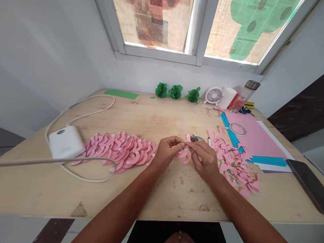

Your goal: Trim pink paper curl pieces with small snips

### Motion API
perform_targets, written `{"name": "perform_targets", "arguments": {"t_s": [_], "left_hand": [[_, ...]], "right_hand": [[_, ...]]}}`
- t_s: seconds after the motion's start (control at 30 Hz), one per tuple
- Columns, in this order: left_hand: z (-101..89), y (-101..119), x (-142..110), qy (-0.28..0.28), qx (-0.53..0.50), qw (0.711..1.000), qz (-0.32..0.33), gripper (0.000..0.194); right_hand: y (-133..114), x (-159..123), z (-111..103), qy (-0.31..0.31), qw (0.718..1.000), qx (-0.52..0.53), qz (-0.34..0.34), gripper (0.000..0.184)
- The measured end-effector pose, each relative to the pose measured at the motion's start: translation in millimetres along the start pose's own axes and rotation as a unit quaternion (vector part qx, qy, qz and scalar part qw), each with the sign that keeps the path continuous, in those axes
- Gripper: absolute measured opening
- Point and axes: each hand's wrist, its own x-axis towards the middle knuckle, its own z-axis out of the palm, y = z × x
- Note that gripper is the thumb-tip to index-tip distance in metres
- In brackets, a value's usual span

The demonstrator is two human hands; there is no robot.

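My left hand is closed in a pinch on a curved pink paper cutout above the table. My right hand has its thumb and finger pinched together right beside the left fingertips; whatever lies between them is too small to make out. Another curved pink strip shows between the hands. Just beyond my right knuckles lies a dark metal tool, partly hidden, that looks like scissors. To the left, overlapping curved pink cutouts with pale patches on them spread in a wide pile.
Pink paper scraps lie right of my right hand. Beyond are pink sheets, a tape roll and a phone. Green paper ornaments, a small fan and a bottle stand behind. A white power bank trails cable at left.
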Motion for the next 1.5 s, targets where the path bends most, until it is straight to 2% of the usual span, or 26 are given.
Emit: {"name": "perform_targets", "arguments": {"t_s": [0.23, 0.5, 0.77, 0.93, 1.1, 1.23, 1.33, 1.5], "left_hand": [[-1.1, -0.9, -1.0, -0.006, 0.009, 1.000, 0.023, 0.012], [-2.7, -4.4, 0.0, -0.009, 0.017, 1.000, 0.015, 0.014], [-3.5, -4.8, 1.0, -0.008, 0.020, 1.000, 0.018, 0.015], [-3.0, -4.4, 0.3, -0.010, 0.000, 1.000, 0.027, 0.013], [-2.3, -2.6, 0.0, -0.008, -0.005, 1.000, 0.021, 0.015], [-2.1, -1.8, -0.1, -0.005, -0.004, 1.000, 0.008, 0.016], [-1.7, -1.3, -0.4, -0.017, 0.000, 1.000, 0.006, 0.015], [-0.2, -0.7, -1.2, -0.024, 0.002, 1.000, 0.002, 0.013]], "right_hand": [[0.1, 0.2, -0.5, 0.000, 1.000, -0.011, -0.007, 0.036], [-1.4, 0.2, -1.3, -0.001, 1.000, 0.003, -0.001, 0.036], [-5.9, 3.8, -2.0, 0.003, 0.993, 0.099, 0.063, 0.030], [-6.1, 6.4, -3.8, -0.012, 0.966, 0.204, 0.158, 0.024], [-1.6, 4.2, -1.8, -0.005, 0.915, 0.314, 0.255, 0.022], [1.8, 2.6, -0.4, 0.010, 0.893, 0.347, 0.286, 0.021], [1.1, 3.9, -2.6, 0.011, 0.898, 0.327, 0.292, 0.020], [-1.4, 5.9, -8.0, 0.022, 0.933, 0.237, 0.269, 0.017]]}}
